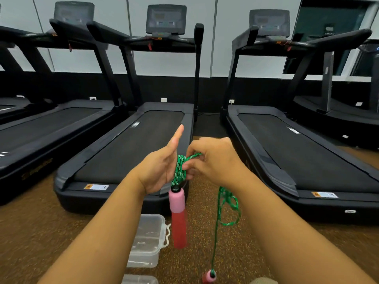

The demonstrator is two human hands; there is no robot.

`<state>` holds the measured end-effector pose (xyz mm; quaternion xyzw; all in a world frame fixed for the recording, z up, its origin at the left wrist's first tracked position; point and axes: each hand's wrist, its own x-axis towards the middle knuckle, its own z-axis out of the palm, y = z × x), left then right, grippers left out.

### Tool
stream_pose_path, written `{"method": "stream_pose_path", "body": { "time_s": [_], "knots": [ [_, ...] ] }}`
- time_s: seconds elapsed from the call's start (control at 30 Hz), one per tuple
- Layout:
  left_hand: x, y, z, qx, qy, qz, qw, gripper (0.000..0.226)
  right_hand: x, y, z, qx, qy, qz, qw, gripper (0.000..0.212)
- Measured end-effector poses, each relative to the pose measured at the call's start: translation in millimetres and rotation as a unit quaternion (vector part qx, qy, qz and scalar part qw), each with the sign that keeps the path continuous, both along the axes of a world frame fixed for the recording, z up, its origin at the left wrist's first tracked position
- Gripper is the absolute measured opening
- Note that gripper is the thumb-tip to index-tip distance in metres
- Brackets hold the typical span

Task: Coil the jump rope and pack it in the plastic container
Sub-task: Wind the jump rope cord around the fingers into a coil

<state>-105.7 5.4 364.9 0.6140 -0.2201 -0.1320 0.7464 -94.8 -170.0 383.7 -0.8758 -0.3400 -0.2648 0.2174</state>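
Two bare hands wind a green braided jump rope [180,167] in front of black treadmills [131,144] on a brown speckled floor [37,226].
The clear rectangular plastic container [148,240] sits on the floor below the hands. The left hand [162,167] is flat, fingers straight, rope coiled round it, a pink-and-red foam handle [178,216] hanging beneath. The right hand [213,158] pinches the rope beside the coil; loose rope drops to the second handle [209,276].
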Motion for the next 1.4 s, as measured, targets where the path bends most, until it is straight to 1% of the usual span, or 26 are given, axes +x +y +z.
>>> {"method": "stream_pose_path", "body": {
  "time_s": [0.1,0.27,0.33,0.47,0.57,0.63,0.7,0.73,0.77,0.83,0.97,1.1,1.2,1.27,1.33,1.4],
  "knots": [
    [-5,-6,2,-0.010,-0.002,-0.024,1.000,0.058,13,-2,2,0.057,0.050,-0.002,0.997,0.008],
    [-4,-3,10,-0.009,-0.010,-0.073,0.997,0.065,20,-6,3,0.140,0.155,0.010,0.978,0.004],
    [-4,-2,13,-0.030,-0.016,-0.086,0.996,0.071,21,-8,-2,0.177,0.203,0.018,0.963,0.008],
    [-2,-4,21,-0.068,-0.047,-0.042,0.996,0.072,20,-7,-19,0.218,0.277,0.058,0.934,0.021],
    [0,-4,27,-0.070,-0.085,0.008,0.994,0.070,12,-2,-30,0.242,0.331,0.099,0.907,0.021],
    [0,-4,30,-0.056,-0.104,0.037,0.992,0.068,8,-3,-38,0.244,0.347,0.122,0.897,0.019],
    [-2,-3,32,-0.029,-0.130,0.061,0.989,0.064,7,-6,-47,0.246,0.356,0.137,0.891,0.008],
    [-2,-3,33,-0.017,-0.142,0.071,0.987,0.063,6,-8,-51,0.242,0.365,0.139,0.888,0.007],
    [-3,-2,35,-0.010,-0.152,0.078,0.985,0.061,6,-9,-57,0.228,0.376,0.134,0.888,0.011],
    [-4,-2,39,-0.011,-0.163,0.088,0.983,0.061,3,-10,-70,0.199,0.397,0.109,0.889,0.017],
    [-8,-2,47,-0.012,-0.185,0.110,0.977,0.056,-2,-8,-92,0.192,0.423,0.066,0.883,0.020],
    [-10,1,48,0.002,-0.193,0.144,0.971,0.053,0,-14,-104,0.178,0.450,0.022,0.875,0.030],
    [-10,5,49,-0.016,-0.195,0.156,0.968,0.054,6,-26,-112,0.124,0.454,-0.013,0.883,0.023],
    [-10,8,50,-0.025,-0.196,0.161,0.967,0.055,10,-34,-118,0.121,0.469,-0.028,0.874,0.018],
    [-10,9,51,-0.035,-0.198,0.166,0.965,0.055,13,-43,-124,0.115,0.477,-0.048,0.870,0.017],
    [-10,11,51,-0.043,-0.202,0.172,0.963,0.053,17,-52,-130,0.088,0.476,-0.070,0.872,0.019]
  ]
}}
